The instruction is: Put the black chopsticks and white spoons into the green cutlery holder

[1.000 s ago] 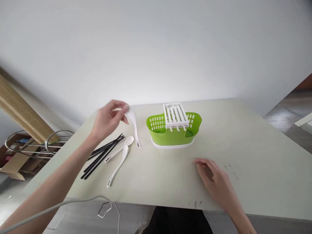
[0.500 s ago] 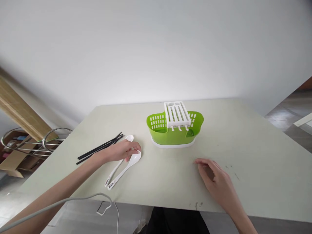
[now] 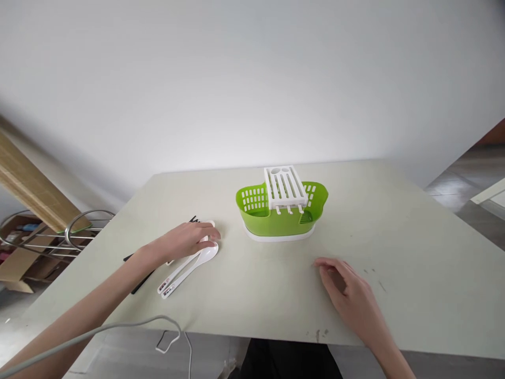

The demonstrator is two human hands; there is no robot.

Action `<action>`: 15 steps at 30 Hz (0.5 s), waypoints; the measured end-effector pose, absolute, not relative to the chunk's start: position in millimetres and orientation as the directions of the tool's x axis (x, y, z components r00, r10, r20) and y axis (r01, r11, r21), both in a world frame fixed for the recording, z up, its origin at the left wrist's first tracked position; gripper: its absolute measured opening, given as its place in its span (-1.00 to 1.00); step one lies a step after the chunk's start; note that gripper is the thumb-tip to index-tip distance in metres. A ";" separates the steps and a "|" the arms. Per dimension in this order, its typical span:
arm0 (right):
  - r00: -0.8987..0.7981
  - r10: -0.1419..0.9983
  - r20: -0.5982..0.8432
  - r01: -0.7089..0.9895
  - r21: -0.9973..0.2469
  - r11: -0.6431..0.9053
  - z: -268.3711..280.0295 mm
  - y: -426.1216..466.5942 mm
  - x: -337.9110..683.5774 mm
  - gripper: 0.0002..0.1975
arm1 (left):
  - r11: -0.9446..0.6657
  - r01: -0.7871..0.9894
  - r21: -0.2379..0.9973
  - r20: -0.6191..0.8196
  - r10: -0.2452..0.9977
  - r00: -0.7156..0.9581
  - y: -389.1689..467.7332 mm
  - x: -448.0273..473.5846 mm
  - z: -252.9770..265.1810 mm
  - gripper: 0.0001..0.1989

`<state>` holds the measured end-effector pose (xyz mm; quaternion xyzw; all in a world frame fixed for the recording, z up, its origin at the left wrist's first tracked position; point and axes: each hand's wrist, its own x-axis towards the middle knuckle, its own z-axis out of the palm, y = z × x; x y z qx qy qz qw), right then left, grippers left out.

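Note:
My left hand (image 3: 183, 239) reaches over the white spoons with its fingers loosely spread, thumb by the bowl of the nearer spoon (image 3: 208, 253). A second spoon (image 3: 168, 281) lies close alongside, its bowl end under my fingers. One more white rounded tip (image 3: 209, 223) shows beyond the fingers; what it belongs to is partly covered. Black chopsticks (image 3: 142, 281) lie beneath my wrist and forearm, mostly hidden. At the right, my right hand (image 3: 351, 289) rests on the table, fingers curled and thumb near the index fingertip, holding nothing visible.
A green basket (image 3: 272, 225) with a white slotted rack (image 3: 286, 189) on top stands mid-table, between and beyond my hands. A grey cable (image 3: 130, 322) crosses my left forearm near the front edge. A metal rack (image 3: 59, 239) and cardboard box stand beyond the table's left side.
My left hand has shifted left, and the spoons have slid left with it. The chopsticks have been disturbed, one now angled nearer the front. My right hand stays in place.

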<state>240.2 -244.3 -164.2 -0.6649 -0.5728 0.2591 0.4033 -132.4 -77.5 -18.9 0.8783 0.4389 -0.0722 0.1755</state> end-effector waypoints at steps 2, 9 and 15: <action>0.208 0.971 0.119 0.549 -0.836 -0.015 -164.4 -243.8 240.4 -0.69 | -0.594 0.785 0.176 -0.152 0.771 0.618 -77.0 -121.5 -11.5 -0.65; 0.223 0.970 0.095 0.550 -0.834 -0.044 -163.5 -243.6 241.0 -0.70 | -0.824 0.553 0.125 0.575 0.514 0.636 -87.4 -23.3 12.8 -0.64; 0.215 0.972 0.100 0.564 -0.825 -0.040 -162.0 -244.2 240.9 -0.69 | -0.868 0.495 -0.031 0.577 0.389 0.718 -93.2 47.0 -10.7 -0.51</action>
